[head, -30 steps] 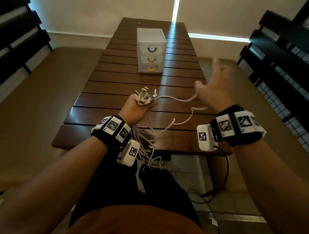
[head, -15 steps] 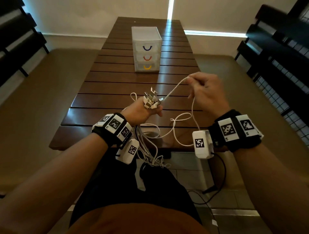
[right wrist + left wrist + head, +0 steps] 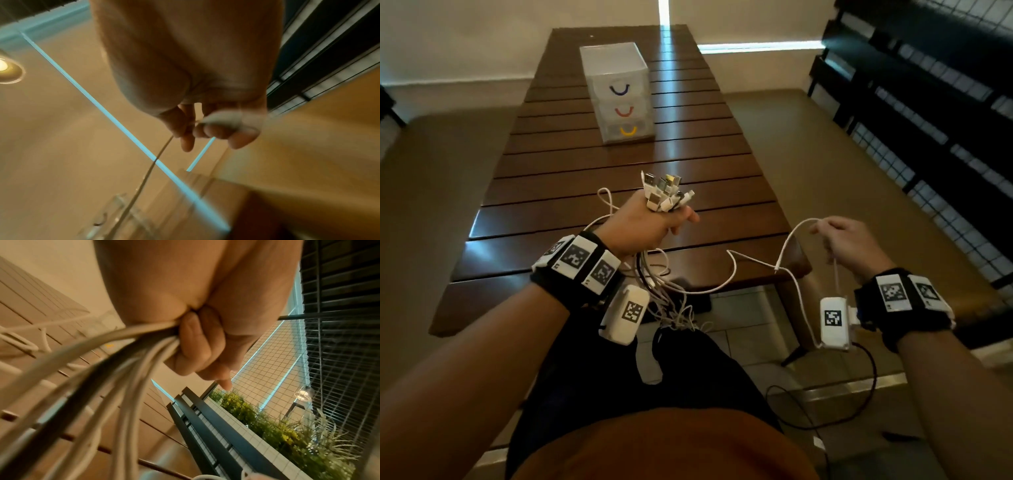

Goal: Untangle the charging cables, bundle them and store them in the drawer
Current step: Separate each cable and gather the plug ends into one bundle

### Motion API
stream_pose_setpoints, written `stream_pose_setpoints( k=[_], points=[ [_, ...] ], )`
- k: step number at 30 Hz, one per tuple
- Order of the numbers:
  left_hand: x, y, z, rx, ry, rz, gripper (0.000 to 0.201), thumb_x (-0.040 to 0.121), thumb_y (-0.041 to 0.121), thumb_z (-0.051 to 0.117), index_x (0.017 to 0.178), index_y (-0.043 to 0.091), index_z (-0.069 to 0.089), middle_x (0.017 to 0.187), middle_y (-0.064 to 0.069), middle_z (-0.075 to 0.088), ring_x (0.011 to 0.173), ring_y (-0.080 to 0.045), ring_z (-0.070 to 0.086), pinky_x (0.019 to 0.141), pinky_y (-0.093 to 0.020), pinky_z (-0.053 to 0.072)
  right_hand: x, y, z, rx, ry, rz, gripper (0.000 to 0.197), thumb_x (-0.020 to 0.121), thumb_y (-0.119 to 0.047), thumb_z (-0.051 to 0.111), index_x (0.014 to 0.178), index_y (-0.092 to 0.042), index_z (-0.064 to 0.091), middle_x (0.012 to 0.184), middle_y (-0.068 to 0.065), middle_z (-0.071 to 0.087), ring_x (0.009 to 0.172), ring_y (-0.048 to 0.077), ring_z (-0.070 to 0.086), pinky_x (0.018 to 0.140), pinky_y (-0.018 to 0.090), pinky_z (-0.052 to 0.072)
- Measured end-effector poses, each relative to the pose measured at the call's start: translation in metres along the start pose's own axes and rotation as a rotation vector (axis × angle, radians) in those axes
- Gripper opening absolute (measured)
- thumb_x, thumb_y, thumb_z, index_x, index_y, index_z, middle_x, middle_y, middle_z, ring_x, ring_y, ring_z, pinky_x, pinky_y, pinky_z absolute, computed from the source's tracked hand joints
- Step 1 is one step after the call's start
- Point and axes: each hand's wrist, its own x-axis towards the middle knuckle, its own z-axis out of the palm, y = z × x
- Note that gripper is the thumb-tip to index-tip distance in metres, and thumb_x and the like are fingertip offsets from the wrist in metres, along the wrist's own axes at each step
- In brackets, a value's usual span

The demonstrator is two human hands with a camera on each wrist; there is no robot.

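My left hand (image 3: 650,222) grips a bunch of charging cables (image 3: 664,298) above the near end of the table, fist closed round them (image 3: 144,340). Their plug ends (image 3: 664,192) stick up out of the fist; the cords hang tangled down to my lap. My right hand (image 3: 839,236) is off the table's right edge and pinches one white cable (image 3: 791,240) drawn out sideways from the bunch. That cable (image 3: 144,178) runs down from the pinching fingers (image 3: 205,129). The clear drawer unit (image 3: 619,92) stands far up the table, all three drawers closed.
The dark slatted wooden table (image 3: 619,164) runs away from me, with benches along both sides. A black metal grid rack (image 3: 945,120) stands at the right. A black cord (image 3: 859,394) from my right wrist camera loops down to the tiled floor.
My right hand, open and raised a second ago, took hold of one white cable near the plugs and drew it out to the right and down. My left hand stayed gripping the bunch.
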Motion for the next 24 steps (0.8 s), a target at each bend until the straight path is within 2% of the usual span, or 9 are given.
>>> stream_pose_setpoints(
  k=[3, 5, 9, 12, 15, 17, 20, 22, 24],
  points=[
    [0.006, 0.008, 0.016, -0.122, -0.031, -0.027, 0.025, 0.100, 0.020, 0.048, 0.088, 0.012, 0.068, 0.059, -0.002, 0.048, 0.039, -0.007, 0.030, 0.035, -0.015, 0.024, -0.013, 0.051, -0.017, -0.058, 0.024, 0.044, 0.018, 0.097, -0.020, 0.054, 0.091, -0.016, 0.071, 0.083, -0.004, 0.065, 0.076, 0.011, 0.054, 0.071, 0.026, 0.041],
    [0.008, 0.018, 0.030, -0.142, -0.080, 0.002, 0.027, 0.100, 0.021, 0.046, 0.088, 0.012, 0.068, 0.055, -0.002, 0.045, 0.040, -0.007, 0.030, 0.036, -0.016, 0.024, -0.024, 0.081, -0.026, -0.055, 0.022, 0.156, 0.016, 0.092, -0.015, 0.063, 0.103, -0.008, 0.071, 0.102, 0.009, 0.070, 0.087, 0.017, 0.058, 0.073, 0.024, 0.043],
    [0.012, 0.036, 0.059, -0.173, -0.205, 0.042, 0.029, 0.100, 0.025, 0.044, 0.089, 0.009, 0.065, 0.055, 0.000, 0.039, 0.042, -0.005, 0.030, 0.039, -0.017, 0.023, -0.041, 0.100, -0.038, -0.125, 0.041, 0.343, 0.063, 0.082, -0.012, 0.075, 0.139, -0.010, 0.048, 0.134, 0.017, 0.053, 0.113, 0.025, 0.053, 0.089, 0.031, 0.043],
    [0.018, 0.049, 0.081, -0.210, -0.271, 0.067, 0.033, 0.092, 0.036, 0.047, 0.085, 0.009, 0.064, 0.054, -0.001, 0.038, 0.042, -0.006, 0.030, 0.040, -0.019, 0.023, -0.060, 0.075, -0.033, -0.157, -0.051, 0.023, 0.074, 0.080, -0.013, 0.076, 0.143, -0.029, 0.040, 0.128, 0.006, 0.048, 0.104, 0.023, 0.057, 0.086, 0.028, 0.051],
    [0.022, 0.059, 0.102, -0.205, -0.291, 0.107, 0.034, 0.097, 0.031, 0.042, 0.083, 0.008, 0.062, 0.053, -0.005, 0.036, 0.042, -0.010, 0.028, 0.042, -0.024, 0.021, -0.076, 0.055, -0.011, -0.158, -0.525, -0.185, 0.072, 0.083, -0.004, 0.070, 0.137, -0.042, 0.042, 0.127, -0.003, 0.044, 0.089, 0.025, 0.063, 0.080, 0.033, 0.058],
    [0.024, 0.063, 0.111, -0.214, -0.287, 0.112, 0.035, 0.101, 0.027, 0.038, 0.083, 0.007, 0.061, 0.049, -0.003, 0.039, 0.041, -0.012, 0.030, 0.042, -0.026, 0.025, -0.078, 0.061, 0.006, -0.223, -0.689, -0.229, 0.046, 0.086, -0.009, 0.068, 0.120, -0.038, 0.057, 0.121, -0.005, 0.048, 0.095, 0.020, 0.061, 0.087, 0.033, 0.054],
    [0.026, 0.067, 0.115, -0.209, -0.308, 0.118, 0.037, 0.100, 0.031, 0.039, 0.083, 0.008, 0.062, 0.042, 0.003, 0.039, 0.037, -0.011, 0.031, 0.041, -0.025, 0.030, -0.069, 0.090, 0.017, -0.331, -0.573, -0.289, 0.011, 0.090, -0.022, 0.065, 0.098, -0.025, 0.072, 0.094, -0.011, 0.057, 0.089, 0.004, 0.057, 0.085, 0.028, 0.048],
    [0.026, 0.069, 0.113, -0.227, -0.326, 0.088, 0.036, 0.096, 0.036, 0.041, 0.085, 0.010, 0.063, 0.043, 0.005, 0.035, 0.036, -0.008, 0.027, 0.040, -0.024, 0.021, -0.057, 0.113, 0.016, -0.437, -0.532, -0.209, 0.014, 0.093, -0.023, 0.061, 0.099, -0.021, 0.074, 0.083, -0.019, 0.056, 0.081, -0.002, 0.054, 0.081, 0.025, 0.044],
    [0.025, 0.070, 0.114, -0.248, -0.356, 0.057, 0.036, 0.091, 0.042, 0.044, 0.086, 0.012, 0.065, 0.044, 0.006, 0.033, 0.036, -0.006, 0.024, 0.042, -0.027, 0.014, -0.048, 0.130, 0.012, -0.488, -0.475, -0.124, 0.017, 0.094, -0.023, 0.059, 0.101, -0.020, 0.074, 0.090, -0.016, 0.063, 0.084, 0.002, 0.054, 0.082, 0.024, 0.043]
  ],
)
